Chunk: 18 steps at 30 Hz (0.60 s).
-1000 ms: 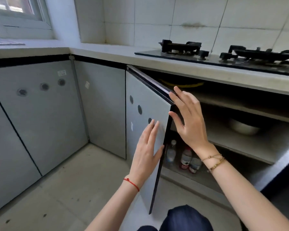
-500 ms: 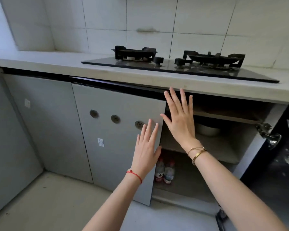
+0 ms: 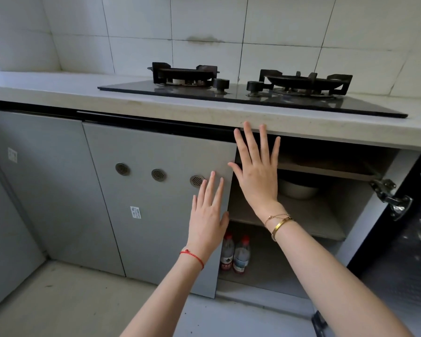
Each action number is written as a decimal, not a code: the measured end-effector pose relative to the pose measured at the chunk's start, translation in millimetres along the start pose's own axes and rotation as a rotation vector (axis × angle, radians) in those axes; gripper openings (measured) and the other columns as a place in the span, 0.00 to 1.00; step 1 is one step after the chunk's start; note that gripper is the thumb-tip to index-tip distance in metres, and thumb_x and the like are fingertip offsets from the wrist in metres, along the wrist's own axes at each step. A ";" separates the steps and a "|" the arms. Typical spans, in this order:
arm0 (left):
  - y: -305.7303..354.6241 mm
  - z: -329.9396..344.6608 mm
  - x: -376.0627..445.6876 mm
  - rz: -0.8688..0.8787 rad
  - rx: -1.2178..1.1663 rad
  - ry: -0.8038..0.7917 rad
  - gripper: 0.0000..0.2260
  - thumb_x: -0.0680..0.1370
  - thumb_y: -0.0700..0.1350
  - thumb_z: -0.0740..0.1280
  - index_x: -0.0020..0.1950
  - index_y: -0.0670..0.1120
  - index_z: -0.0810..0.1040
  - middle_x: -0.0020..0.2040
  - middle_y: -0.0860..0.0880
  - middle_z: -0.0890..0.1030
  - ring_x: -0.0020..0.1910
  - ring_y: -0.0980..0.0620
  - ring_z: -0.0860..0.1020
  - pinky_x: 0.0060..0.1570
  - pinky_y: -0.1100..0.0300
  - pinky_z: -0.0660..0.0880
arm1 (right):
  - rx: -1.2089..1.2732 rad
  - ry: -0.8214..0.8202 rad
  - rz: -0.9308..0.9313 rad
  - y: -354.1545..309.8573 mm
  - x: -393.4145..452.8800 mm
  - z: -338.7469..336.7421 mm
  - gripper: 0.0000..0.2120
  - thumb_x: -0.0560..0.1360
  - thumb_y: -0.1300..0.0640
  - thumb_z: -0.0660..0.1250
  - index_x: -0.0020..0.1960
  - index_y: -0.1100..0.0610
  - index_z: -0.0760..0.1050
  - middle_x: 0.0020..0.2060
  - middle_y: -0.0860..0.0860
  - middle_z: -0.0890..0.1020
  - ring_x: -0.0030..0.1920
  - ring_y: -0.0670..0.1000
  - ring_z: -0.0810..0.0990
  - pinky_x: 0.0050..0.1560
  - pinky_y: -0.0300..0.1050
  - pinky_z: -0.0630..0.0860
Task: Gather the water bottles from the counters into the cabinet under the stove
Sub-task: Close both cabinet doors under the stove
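Fingers (image 3: 212, 188) of the left hand (image 3: 208, 215) lie straight against the left cabinet door (image 3: 156, 203); the right hand (image 3: 258, 171) spreads flat, grasping nothing. Two water bottles (image 3: 235, 254) stand inside, low left, the worktop (image 3: 204, 110) shows none, so only closing the doors seems left

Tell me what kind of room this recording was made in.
Most likely a home kitchen. A two-burner gas stove is set into a stone counter against a white tiled wall, with grey cabinet doors below. Water bottles and a bowl sit inside the open cabinet.
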<state>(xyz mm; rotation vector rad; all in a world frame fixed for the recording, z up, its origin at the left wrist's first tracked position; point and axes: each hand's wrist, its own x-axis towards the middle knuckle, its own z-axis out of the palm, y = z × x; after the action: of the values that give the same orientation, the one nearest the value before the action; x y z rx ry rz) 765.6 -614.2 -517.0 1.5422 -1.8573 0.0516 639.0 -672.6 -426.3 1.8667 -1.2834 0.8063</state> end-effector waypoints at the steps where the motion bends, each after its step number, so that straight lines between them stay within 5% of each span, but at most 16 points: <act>1: -0.1 -0.7 -0.8 0.001 -0.001 -0.002 0.35 0.80 0.45 0.63 0.80 0.53 0.44 0.80 0.52 0.39 0.80 0.47 0.41 0.77 0.44 0.52 | 0.018 0.003 0.004 -0.9 -0.1 -0.9 0.34 0.80 0.45 0.59 0.79 0.53 0.48 0.79 0.52 0.50 0.79 0.60 0.47 0.75 0.67 0.50; 9: -3.8 -19.4 0.3 0.055 -0.130 0.017 0.31 0.77 0.39 0.65 0.78 0.47 0.57 0.80 0.48 0.52 0.79 0.46 0.53 0.74 0.46 0.62 | 0.279 0.031 0.039 -3.6 -9.6 -31.1 0.33 0.80 0.46 0.62 0.79 0.55 0.51 0.79 0.54 0.52 0.79 0.57 0.46 0.77 0.63 0.47; 18: 17.5 -48.4 -23.9 0.020 -0.239 0.064 0.29 0.77 0.36 0.63 0.77 0.45 0.60 0.77 0.46 0.61 0.77 0.47 0.59 0.72 0.48 0.65 | 0.332 -0.027 0.184 6.9 -84.3 -92.7 0.33 0.80 0.46 0.62 0.78 0.54 0.53 0.79 0.53 0.55 0.79 0.54 0.48 0.78 0.60 0.48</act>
<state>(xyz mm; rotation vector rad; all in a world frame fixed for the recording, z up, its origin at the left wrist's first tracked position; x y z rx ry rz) 774.7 -567.1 -486.8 1.3430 -1.7590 -0.1070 597.8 -555.2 -442.8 2.0400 -1.4224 1.1541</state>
